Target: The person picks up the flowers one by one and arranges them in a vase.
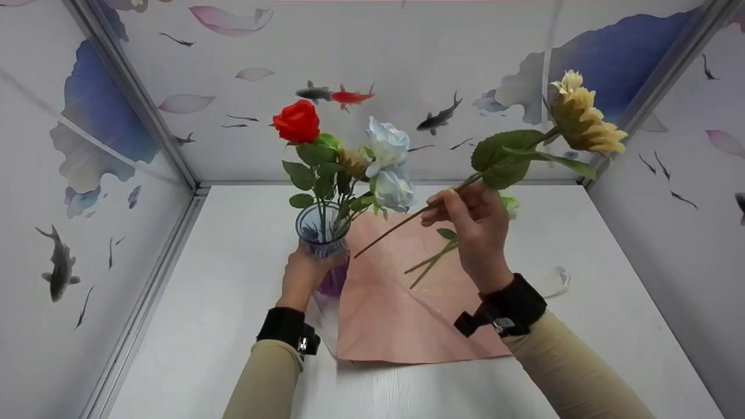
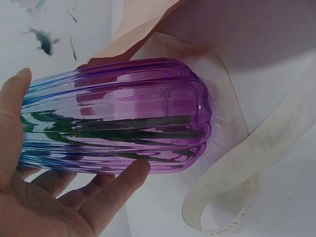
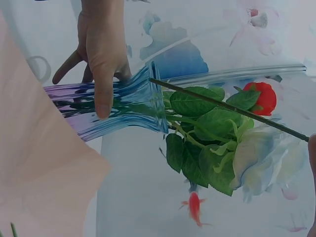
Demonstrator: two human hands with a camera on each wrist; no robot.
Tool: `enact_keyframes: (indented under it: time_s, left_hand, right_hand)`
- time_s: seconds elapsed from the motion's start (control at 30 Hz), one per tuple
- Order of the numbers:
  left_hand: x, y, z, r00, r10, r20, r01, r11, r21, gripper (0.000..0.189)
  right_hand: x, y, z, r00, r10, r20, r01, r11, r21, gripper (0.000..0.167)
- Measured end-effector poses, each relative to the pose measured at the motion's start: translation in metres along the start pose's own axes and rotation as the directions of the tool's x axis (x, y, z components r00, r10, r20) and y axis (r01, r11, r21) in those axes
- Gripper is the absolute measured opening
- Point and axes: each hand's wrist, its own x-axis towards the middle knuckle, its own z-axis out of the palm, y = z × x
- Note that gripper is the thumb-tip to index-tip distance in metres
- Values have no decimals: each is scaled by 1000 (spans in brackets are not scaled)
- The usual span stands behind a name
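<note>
A ribbed glass vase [image 2: 148,98], blue at the rim and purple at the base, is gripped round its side by my left hand [image 1: 305,270]. It holds a red rose [image 1: 297,121], pale blue-white roses [image 1: 393,189] and a partly hidden yellowish flower [image 1: 352,163]; several green stems show through the glass. My right hand [image 1: 480,227] pinches the stem of a yellow sunflower [image 1: 585,119], its head up to the right. The bare stem end [image 3: 160,83] slants down toward the vase mouth; in the right wrist view it overlaps the rim, and whether they touch I cannot tell.
Pink wrapping paper [image 1: 390,326] lies on the white table [image 1: 192,349], right of the vase. On it are loose green stems [image 1: 430,267], with a pale green bloom [image 1: 511,205] partly behind my right hand. A whitish ribbon [image 2: 222,182] curls near the vase base. Printed walls surround the table.
</note>
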Motion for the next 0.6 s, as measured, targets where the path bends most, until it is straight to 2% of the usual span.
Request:
enact_keyframes:
  time_s: [0.13,0.37,0.6]
  left_hand:
    - [0,0,0,1000,0,7,0,1000,0,95]
    - [1,0,0,1000,-14,13,15,1000,-10,96]
    - [1,0,0,1000,6,-4,-6,1000,13,95]
  right_hand:
    - [1,-2,4,1000,-4,3,4,1000,17,20]
    - [2,-2,11,1000,-1,14,1,1000,3,12]
    - [0,0,22,999,29,36,-30,1000,4,12]
